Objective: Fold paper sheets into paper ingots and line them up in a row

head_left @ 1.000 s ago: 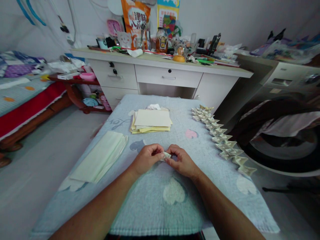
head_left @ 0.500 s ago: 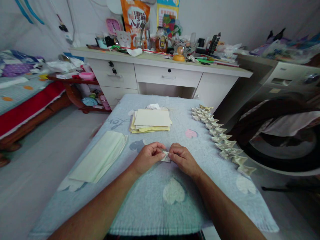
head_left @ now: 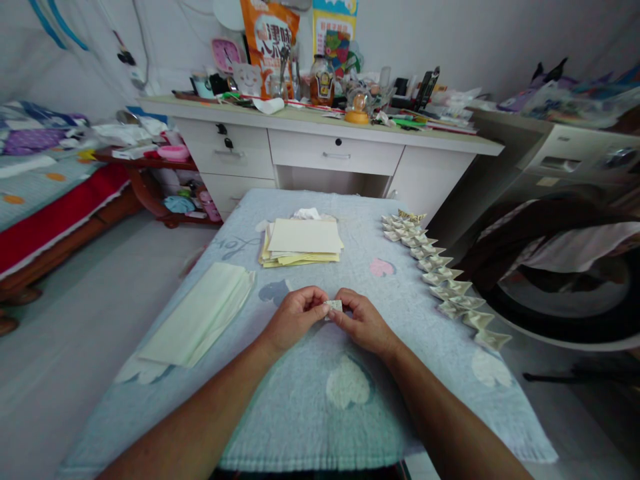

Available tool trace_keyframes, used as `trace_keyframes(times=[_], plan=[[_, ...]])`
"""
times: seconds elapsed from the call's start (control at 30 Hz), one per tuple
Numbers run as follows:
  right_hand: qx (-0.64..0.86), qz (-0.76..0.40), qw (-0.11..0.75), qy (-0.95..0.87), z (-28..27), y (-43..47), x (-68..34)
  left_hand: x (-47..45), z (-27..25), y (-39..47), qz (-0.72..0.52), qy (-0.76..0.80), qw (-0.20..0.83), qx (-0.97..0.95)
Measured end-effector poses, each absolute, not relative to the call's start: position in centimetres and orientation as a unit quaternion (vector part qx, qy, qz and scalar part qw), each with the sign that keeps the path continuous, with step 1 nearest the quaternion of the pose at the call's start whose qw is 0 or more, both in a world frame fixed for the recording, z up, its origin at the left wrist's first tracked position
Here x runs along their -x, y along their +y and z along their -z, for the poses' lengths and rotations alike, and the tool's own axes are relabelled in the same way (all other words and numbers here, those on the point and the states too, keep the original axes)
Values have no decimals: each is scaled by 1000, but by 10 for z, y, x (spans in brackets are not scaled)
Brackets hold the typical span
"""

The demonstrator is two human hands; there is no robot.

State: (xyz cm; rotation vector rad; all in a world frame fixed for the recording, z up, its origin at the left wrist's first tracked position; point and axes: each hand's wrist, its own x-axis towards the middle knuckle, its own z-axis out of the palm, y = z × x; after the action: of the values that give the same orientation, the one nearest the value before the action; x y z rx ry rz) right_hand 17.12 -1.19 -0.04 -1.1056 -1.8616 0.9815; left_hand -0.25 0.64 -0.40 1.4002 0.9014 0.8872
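Between my two hands, over the middle of the cloth-covered table (head_left: 240,413), is a small folded piece of paper (head_left: 335,305), pale with fine printed marks. My left hand (head_left: 300,312) pinches its left side between thumb and fingers. On the other side, my right hand (head_left: 364,321) is closed on it too, the thumb laid along its lower part. Fingers cover much of the paper. Beyond my hands lies a stack of cream and yellow paper sheets (head_left: 304,236). Left of them rests a pile of pale green paper (head_left: 197,317).
Several folded paper boats (head_left: 443,275) run in a line along the table's right edge. A white desk (head_left: 340,150) crowded with jars and packets stands behind. To the right is a front-loading washing machine (head_left: 560,160), to the left a bed (head_left: 65,207).
My right thumb has moved down and left across the folded paper, and the right fingers have shifted slightly. More of the paper's upper right corner shows now. The left hand has barely moved.
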Motion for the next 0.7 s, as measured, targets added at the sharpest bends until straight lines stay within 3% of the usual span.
trace_keyframes(times=[0.23, 0.5, 0.7], plan=[[396, -385, 362, -751, -1, -12, -175, 6, 7, 8, -341, 374, 593, -627], [441, -399, 400, -698, 4, -12, -171, 1, 11, 8, -424, 408, 578, -566], [449, -399, 423, -678, 2, -11, -171, -1, 10, 7, -413, 402, 595, -560]])
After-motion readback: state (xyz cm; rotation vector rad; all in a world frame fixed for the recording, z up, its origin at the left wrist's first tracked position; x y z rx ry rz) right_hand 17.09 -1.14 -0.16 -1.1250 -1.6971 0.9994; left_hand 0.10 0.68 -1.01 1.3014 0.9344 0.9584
